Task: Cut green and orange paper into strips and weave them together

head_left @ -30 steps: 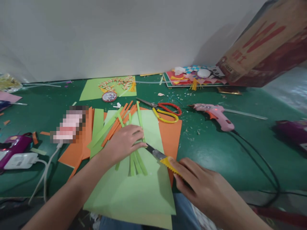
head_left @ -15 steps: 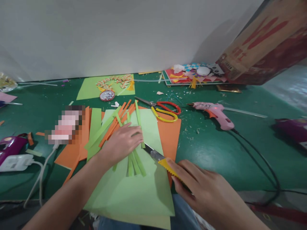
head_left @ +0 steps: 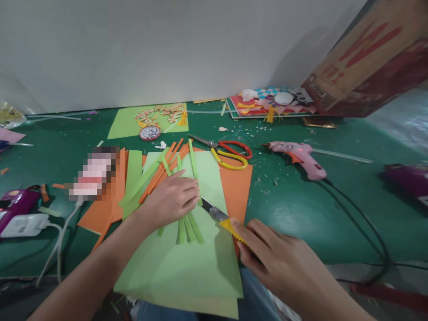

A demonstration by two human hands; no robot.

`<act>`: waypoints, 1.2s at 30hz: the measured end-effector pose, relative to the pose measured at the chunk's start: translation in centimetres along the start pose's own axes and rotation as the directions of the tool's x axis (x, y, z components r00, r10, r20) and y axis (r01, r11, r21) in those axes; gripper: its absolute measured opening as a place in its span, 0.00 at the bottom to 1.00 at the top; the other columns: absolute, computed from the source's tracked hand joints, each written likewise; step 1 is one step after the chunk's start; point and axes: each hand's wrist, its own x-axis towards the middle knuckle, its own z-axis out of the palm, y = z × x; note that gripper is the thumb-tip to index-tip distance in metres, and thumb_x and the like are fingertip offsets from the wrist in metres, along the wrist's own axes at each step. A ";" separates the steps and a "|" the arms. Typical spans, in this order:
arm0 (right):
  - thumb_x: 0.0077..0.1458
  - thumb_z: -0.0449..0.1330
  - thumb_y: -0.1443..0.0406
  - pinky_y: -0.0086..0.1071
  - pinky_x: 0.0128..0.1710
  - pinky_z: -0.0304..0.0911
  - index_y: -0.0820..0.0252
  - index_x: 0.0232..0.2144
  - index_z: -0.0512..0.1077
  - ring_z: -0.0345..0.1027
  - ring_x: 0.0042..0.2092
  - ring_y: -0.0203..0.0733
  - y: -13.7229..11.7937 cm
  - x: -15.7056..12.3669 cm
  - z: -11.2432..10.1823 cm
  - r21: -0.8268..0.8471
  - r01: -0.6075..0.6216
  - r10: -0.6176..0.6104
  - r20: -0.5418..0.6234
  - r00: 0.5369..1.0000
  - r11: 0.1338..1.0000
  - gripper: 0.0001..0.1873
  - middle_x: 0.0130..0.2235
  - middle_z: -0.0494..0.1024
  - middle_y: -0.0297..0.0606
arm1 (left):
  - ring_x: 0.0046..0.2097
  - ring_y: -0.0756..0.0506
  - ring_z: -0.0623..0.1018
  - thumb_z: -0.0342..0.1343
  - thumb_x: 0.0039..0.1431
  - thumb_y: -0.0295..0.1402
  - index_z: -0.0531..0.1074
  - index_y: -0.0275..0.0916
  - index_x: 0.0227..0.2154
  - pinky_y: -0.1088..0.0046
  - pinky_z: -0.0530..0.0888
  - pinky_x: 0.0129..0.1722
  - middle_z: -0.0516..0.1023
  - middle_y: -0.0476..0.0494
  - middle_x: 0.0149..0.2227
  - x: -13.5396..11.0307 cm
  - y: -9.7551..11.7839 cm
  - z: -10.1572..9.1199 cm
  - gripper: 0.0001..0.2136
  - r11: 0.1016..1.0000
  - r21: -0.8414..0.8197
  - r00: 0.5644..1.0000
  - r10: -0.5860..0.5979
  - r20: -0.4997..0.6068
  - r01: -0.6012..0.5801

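Observation:
My right hand [head_left: 281,258] grips a yellow utility knife [head_left: 228,223] with its blade out. The blade tip is at the lower end of a narrow green paper strip [head_left: 193,160], close to my left fingertips. My left hand [head_left: 175,195], fingers curled together, presses that strip onto a light green paper sheet [head_left: 180,274]. More cut green strips [head_left: 190,229] fan out from beneath the left palm. Orange paper strips [head_left: 152,185] lie just beyond the left wrist, partly covered by the hand.
Red-and-yellow-handled scissors [head_left: 232,156] lie beyond the sheet. A pink glue gun [head_left: 301,158] with a black cord rests to the right. Orange paper [head_left: 100,214], a blurred-out phone-like object [head_left: 93,174] and a white charger [head_left: 25,226] are on the left. A paper bag [head_left: 368,62] stands at the back right.
The knife and my right hand have shifted very slightly up and left. My left hand stays on the strip, and the papers look nearly the same.

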 end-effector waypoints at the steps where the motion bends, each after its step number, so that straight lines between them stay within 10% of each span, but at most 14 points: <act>1: 0.67 0.39 0.70 0.30 0.20 0.59 0.69 0.37 0.75 0.71 0.25 0.33 0.0 0.1 0.0 -0.002 0.001 -0.001 0.004 1.000 1.000 0.23 0.27 0.76 0.38 | 0.45 0.46 0.81 0.50 0.64 0.27 0.75 0.36 0.30 0.59 0.68 0.60 0.82 0.45 0.37 0.0 0.0 0.0 0.10 1.000 -0.003 1.000 -0.004 0.000 0.004; 36: 0.59 0.50 0.73 0.28 0.22 0.60 0.63 0.40 0.75 0.72 0.30 0.33 1.4 0.4 0.5 -0.052 0.067 -0.061 0.119 0.991 0.996 0.14 0.34 0.79 0.40 | 0.45 0.46 0.80 0.50 0.67 0.34 0.74 0.37 0.31 0.63 0.72 0.56 0.81 0.45 0.37 -0.1 -0.2 0.2 0.11 0.997 -0.063 0.999 -0.038 0.007 0.038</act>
